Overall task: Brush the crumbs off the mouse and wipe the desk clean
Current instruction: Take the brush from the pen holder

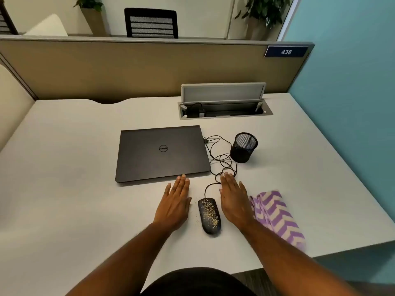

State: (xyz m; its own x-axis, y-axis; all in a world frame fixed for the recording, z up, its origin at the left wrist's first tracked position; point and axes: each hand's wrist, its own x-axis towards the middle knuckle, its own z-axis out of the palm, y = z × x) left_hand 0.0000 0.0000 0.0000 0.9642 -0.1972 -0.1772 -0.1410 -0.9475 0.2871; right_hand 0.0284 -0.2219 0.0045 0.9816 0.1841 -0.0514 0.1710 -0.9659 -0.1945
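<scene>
I see the crumb-dusted mouse [209,215] lying on the bench [74,189] between my left hand [175,202] and right hand [234,201], each grip flat, fingers spread, holding nothing; the cloth [277,216] lies just right.

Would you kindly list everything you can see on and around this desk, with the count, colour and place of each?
desk: one, pale grey, fills the view
laptop: one, dark grey, closed, centre of desk
mouse: one, black, wired, between the hands
crumbs: many, tan, on the mouse, a few beside it
cloth: one, purple and cream zigzag, right of the mouse
mesh cup: one, black, right of laptop
cable box: one, grey, lid up, back of desk
number plate: one, blue, on the partition
chair: one, black, behind the partition
left hand: flat, open
right hand: flat, open
</scene>
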